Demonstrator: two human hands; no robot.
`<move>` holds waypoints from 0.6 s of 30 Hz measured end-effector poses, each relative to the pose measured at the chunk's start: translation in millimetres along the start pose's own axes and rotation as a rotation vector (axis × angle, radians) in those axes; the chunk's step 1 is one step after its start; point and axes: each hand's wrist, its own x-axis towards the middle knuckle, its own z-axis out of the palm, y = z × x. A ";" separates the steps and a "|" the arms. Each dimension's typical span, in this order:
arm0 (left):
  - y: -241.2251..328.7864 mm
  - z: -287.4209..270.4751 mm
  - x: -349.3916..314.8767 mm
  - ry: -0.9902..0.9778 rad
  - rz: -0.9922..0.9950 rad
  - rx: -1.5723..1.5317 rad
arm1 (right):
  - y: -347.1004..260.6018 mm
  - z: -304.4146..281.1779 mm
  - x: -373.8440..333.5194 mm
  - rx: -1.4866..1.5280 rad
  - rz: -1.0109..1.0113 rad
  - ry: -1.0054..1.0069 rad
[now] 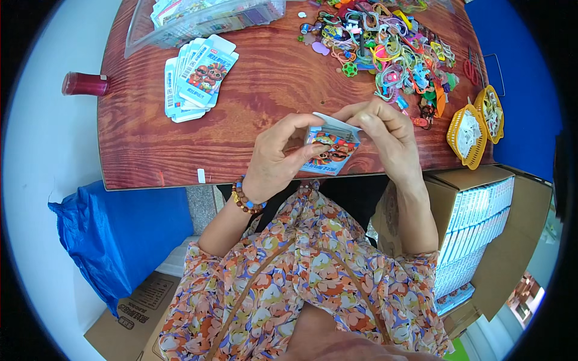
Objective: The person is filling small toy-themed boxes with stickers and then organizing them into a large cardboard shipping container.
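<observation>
1. In the head view, the left hand [274,153], wearing a beaded bracelet [245,201], is gripping a small printed box [333,157] at the centre of the frame; its thumb is pressing on the printed front, and its other fingers are wrapping the left side.
2. The right hand [388,135] is bending its fingers at the box's upper right corner, just right of centre; whether it is pinching the flap, I cannot tell; the box's top is standing open.
3. On the wooden table [259,90], flat printed boxes [201,78] are lying overlapped at upper left; a clear bin [211,27] is standing above them, and a red jar [85,83] is showing at far left.
4. At upper right, colourful trinkets [391,51] are lying heaped; red scissors [471,69] and two yellow baskets [466,159] are sitting near the right edge.
5. At lower right, an open carton [524,234] is holding packed rows of boxes [472,228]; a blue bag [120,222] is resting at lower left.
</observation>
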 end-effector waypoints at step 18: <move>-0.1 1.7 -1.9 0.033 -0.064 -0.054 | 8.0 6.8 -6.9 -0.201 0.163 0.075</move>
